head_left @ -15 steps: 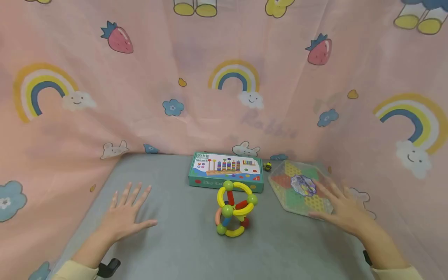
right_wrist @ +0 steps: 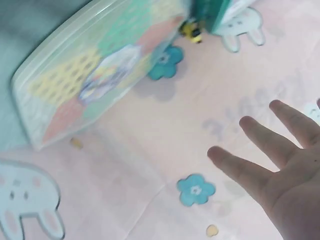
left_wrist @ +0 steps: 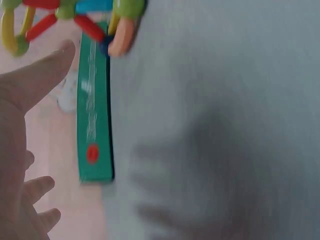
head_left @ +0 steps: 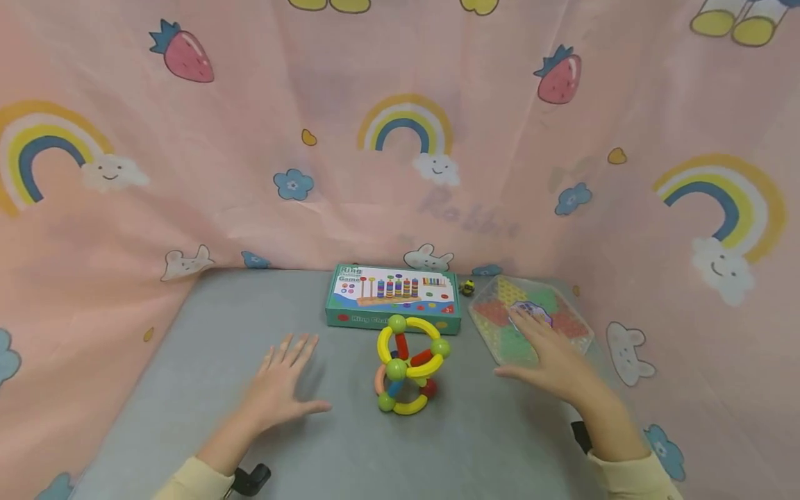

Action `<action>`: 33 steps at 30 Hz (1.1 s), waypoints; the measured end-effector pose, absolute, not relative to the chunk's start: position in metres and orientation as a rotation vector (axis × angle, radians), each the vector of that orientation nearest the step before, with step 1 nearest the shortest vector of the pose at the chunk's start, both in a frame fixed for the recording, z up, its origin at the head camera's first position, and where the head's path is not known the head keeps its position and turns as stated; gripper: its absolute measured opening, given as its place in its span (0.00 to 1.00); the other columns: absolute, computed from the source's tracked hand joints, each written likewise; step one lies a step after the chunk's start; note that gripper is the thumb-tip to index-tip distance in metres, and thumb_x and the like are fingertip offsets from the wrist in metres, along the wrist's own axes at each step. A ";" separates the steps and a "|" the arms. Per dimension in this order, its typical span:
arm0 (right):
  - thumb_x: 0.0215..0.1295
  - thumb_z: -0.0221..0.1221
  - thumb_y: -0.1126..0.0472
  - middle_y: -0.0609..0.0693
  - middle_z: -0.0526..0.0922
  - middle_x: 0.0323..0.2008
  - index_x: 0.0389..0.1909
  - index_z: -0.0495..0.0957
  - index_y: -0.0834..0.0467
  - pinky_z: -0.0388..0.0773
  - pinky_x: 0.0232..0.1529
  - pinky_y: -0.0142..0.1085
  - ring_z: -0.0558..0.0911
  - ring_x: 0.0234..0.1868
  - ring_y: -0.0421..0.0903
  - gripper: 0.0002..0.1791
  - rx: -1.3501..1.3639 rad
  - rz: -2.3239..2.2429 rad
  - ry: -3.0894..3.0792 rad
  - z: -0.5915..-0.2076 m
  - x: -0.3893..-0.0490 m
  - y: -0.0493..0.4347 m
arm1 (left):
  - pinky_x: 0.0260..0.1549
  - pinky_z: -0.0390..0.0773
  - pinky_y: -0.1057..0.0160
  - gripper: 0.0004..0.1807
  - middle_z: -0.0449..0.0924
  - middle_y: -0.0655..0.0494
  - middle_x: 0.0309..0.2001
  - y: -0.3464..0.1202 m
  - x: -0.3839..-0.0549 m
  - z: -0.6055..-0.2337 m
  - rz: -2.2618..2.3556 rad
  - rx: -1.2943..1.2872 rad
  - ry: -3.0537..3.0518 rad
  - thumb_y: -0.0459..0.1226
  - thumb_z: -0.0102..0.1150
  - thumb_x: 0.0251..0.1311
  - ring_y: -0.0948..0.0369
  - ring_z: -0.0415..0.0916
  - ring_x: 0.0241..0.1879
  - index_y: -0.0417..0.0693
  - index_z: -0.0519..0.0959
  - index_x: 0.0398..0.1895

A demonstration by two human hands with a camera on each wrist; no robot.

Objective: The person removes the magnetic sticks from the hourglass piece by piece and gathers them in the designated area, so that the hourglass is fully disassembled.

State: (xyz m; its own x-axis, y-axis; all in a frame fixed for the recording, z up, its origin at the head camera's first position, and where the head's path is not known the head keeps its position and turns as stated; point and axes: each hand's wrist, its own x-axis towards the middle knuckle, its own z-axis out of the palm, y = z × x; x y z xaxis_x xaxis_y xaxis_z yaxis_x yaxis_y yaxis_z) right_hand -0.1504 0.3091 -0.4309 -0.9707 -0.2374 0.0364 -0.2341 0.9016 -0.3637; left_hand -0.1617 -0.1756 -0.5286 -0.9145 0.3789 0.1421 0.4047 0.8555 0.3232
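Operator: What just changed?

Helper: Your left hand (head_left: 275, 392) and your right hand (head_left: 556, 361) have both come in closer to the stick-and-ball toy (head_left: 396, 369), one on each side. The toy seems to stand in the same spot.

Operator: What does that mean for the work?

Helper: I'd say it is still at the very start. You hold nothing. Both thumbs stick out wide, your fingers are pretty straight, and the wrist views show gaps between them. Neither hand touches the toy.

Operator: Where is the toy?

Helper: Near the middle of the gray table (head_left: 350, 458), in front of the green game box (head_left: 392, 297). I can't tell if those two touch.

Operator: And the edges?

Helper: The back is tight. The box is near the far edge, where the pink cloth (head_left: 350, 222) goes up. A little bee toy (head_left: 467, 287) sits between the box and the clear six-sided case (head_left: 516, 342). Your right hand covers part of that case in the head view, but the right wrist view shows them apart. You have the most room in front of the toy, and some on each side.
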 end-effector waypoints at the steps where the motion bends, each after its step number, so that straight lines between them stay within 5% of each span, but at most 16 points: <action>1: 0.52 0.66 0.26 0.58 0.55 0.79 0.82 0.45 0.43 0.53 0.67 0.73 0.57 0.76 0.68 0.62 -0.381 -0.594 3.061 -0.431 -0.152 0.304 | 0.69 0.55 0.30 0.66 0.58 0.42 0.77 -0.169 -0.163 -0.531 -0.595 -0.631 -2.958 0.66 0.75 0.40 0.38 0.48 0.77 0.47 0.55 0.79; 7: 0.46 0.66 0.23 0.57 0.50 0.80 0.82 0.35 0.39 0.60 0.65 0.71 0.57 0.76 0.67 0.69 -0.341 -0.775 2.985 -0.432 -0.158 0.275 | 0.68 0.58 0.32 0.68 0.56 0.42 0.75 -0.130 -0.167 -0.541 -0.926 -0.646 -3.008 0.59 0.82 0.35 0.40 0.53 0.75 0.44 0.56 0.79; 17: 0.51 0.72 0.35 0.58 0.59 0.77 0.82 0.43 0.49 0.67 0.66 0.64 0.67 0.72 0.61 0.65 -0.546 -1.021 2.829 -0.443 -0.169 0.241 | 0.68 0.64 0.37 0.66 0.55 0.42 0.77 -0.081 -0.171 -0.558 -1.283 -0.739 -3.029 0.58 0.81 0.39 0.42 0.53 0.76 0.43 0.54 0.79; 24: 0.53 0.74 0.41 0.54 0.64 0.76 0.81 0.47 0.52 0.70 0.65 0.60 0.72 0.69 0.58 0.61 -0.576 -1.140 2.691 -0.454 -0.177 0.221 | 0.65 0.68 0.44 0.52 0.73 0.49 0.66 -0.062 -0.177 -0.572 -1.242 -0.824 -2.975 0.50 0.84 0.38 0.47 0.63 0.67 0.46 0.69 0.68; 33: 0.51 0.72 0.35 0.57 0.71 0.71 0.77 0.59 0.57 0.74 0.61 0.61 0.77 0.63 0.60 0.58 -0.477 -1.096 2.696 -0.462 -0.177 0.213 | 0.55 0.72 0.51 0.37 0.78 0.58 0.50 -0.051 -0.186 -0.576 -1.209 -0.837 -2.934 0.46 0.86 0.36 0.54 0.67 0.56 0.51 0.76 0.51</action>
